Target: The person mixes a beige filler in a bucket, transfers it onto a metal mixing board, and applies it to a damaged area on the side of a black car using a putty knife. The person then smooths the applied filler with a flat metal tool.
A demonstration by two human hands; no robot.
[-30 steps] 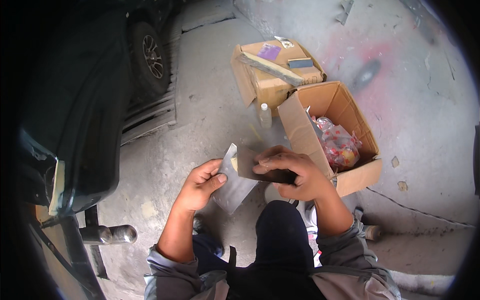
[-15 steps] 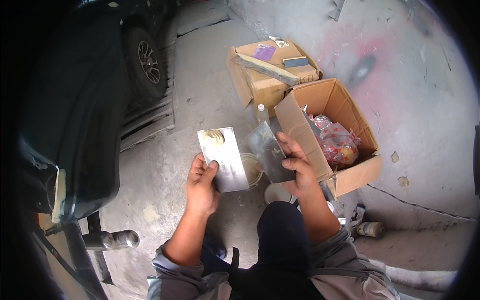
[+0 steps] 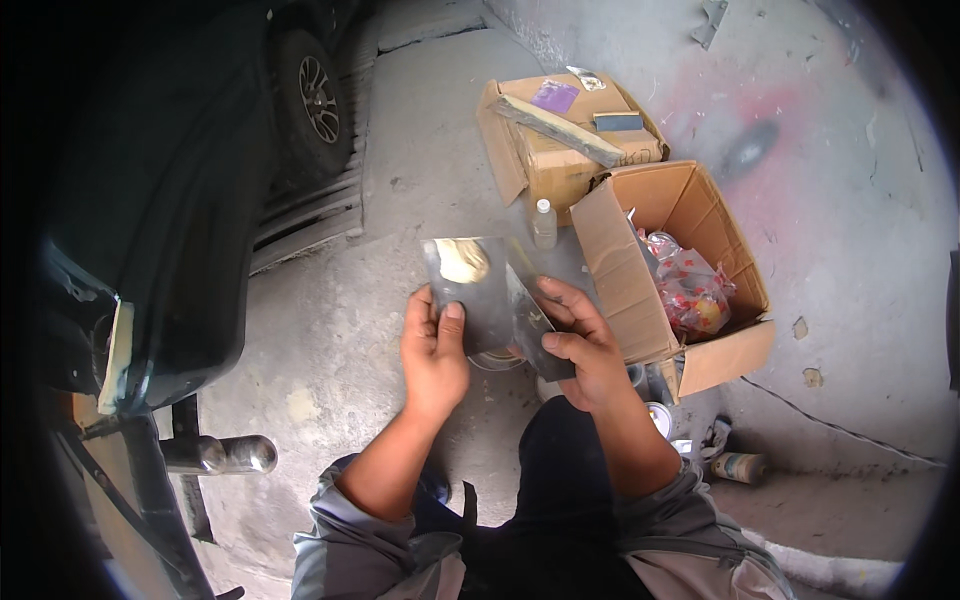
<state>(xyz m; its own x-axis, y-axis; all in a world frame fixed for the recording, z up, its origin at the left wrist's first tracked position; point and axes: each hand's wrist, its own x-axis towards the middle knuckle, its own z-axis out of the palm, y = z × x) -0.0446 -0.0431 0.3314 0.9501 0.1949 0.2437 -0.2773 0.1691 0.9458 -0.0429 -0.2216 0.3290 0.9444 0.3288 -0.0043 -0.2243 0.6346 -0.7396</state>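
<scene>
My left hand (image 3: 436,368) grips a flat metal putty spreader (image 3: 470,318) by its lower left edge, thumb on top. A cream-coloured dollop of putty (image 3: 463,263) sits near this spreader's upper left corner. In my right hand (image 3: 592,362) is a second metal spreader (image 3: 526,312), tilted steeply and smeared with pale residue. It meets or overlaps the right side of the first spreader; exact contact is hard to tell. Under them the rim of a round can (image 3: 497,361) shows, mostly hidden.
An open cardboard box (image 3: 625,280) with a red-patterned plastic bag (image 3: 693,290) stands at right. Behind it, another box (image 3: 560,165) bears a long strip and a blue block. A clear bottle (image 3: 544,225) stands nearby. A dark vehicle (image 3: 170,240) fills the left.
The two spreaders have come together; before, they were apart. The right one has turned from facing up to a steep tilt. The view has shifted slightly.
</scene>
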